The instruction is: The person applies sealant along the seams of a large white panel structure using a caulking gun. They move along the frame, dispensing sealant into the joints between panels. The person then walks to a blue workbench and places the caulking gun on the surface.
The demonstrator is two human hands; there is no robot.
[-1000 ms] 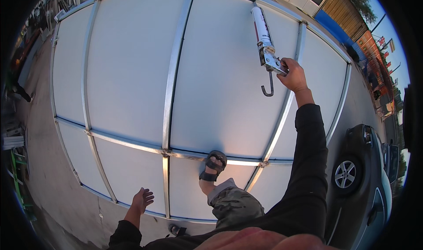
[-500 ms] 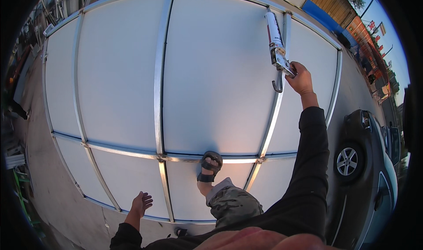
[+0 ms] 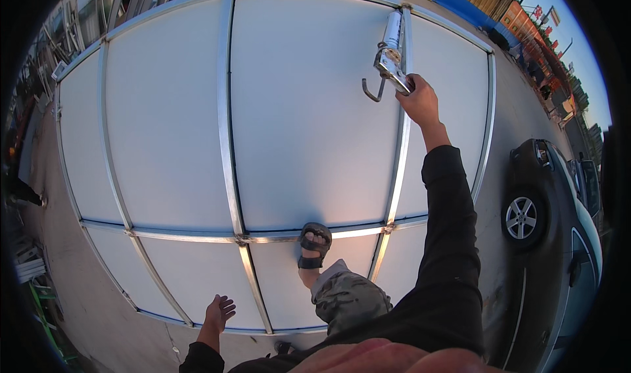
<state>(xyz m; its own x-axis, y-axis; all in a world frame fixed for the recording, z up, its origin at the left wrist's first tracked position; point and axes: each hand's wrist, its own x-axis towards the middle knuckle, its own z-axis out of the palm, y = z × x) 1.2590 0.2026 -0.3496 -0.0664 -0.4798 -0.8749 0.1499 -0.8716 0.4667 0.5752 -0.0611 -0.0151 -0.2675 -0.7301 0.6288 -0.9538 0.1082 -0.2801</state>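
Metal caulking gun (image 3: 389, 57) sits in the right hand (image 3: 419, 101), fingers wrapped tight around its grip at the rear, arm fully extended. The cartridge points up along the right-hand aluminium rail (image 3: 399, 149) of the white panel frame (image 3: 164, 123), with the nozzle near the frame's top edge; the exact contact point of the tip is too small to confirm. The hooked plunger rod (image 3: 371, 92) projects back toward the left of the grip.

Procedure for a sound bead:
- Keep the cartridge aligned with the rail, tip seated in the joint between rail and panel.
- Squeeze the trigger evenly and move at a steady rate, so the bead does not thin or blob.
- Avoid overreaching; shift the body instead of stretching the wrist.

Support: the left hand (image 3: 218, 311) hangs free with fingers spread, just off the lower edge of the frame, holding nothing. A sandalled foot (image 3: 314, 244) rests on the lower cross rail; place weight on the rails, not the panels. A dark car (image 3: 559, 222) stands to the right.
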